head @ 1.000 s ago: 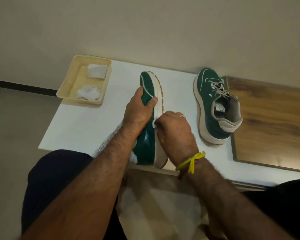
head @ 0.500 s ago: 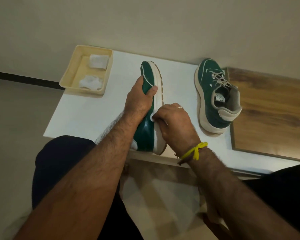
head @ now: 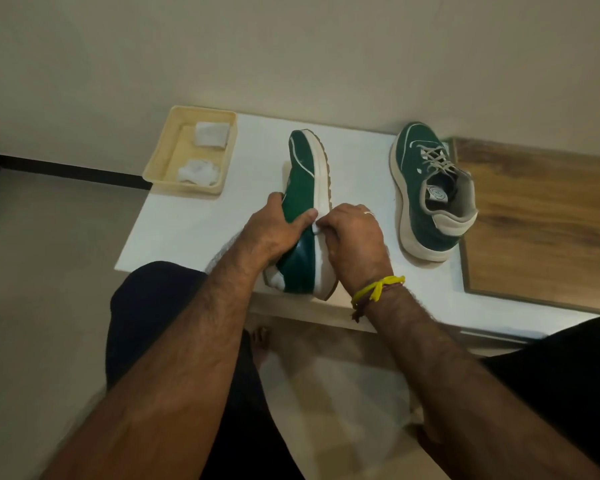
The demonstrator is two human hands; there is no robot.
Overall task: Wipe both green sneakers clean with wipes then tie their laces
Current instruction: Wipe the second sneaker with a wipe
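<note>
Both hands work on one green sneaker [head: 305, 216] standing on its side on the white table [head: 187, 223], toe pointing away. Left hand [head: 274, 230] grips its upper, thumb laid across the green side; right hand [head: 355, 233], fingers curled, pinches a white wipe [head: 316, 229] against the pale midsole. Well to the right, the second green sneaker [head: 430, 192] sits upright, laces loose, beside a wooden board [head: 541, 223]. At the table's far left corner a beige tray [head: 160, 157] holds two more wipes [head: 211, 134]. A yellow band [head: 378, 289] circles the right wrist.
</note>
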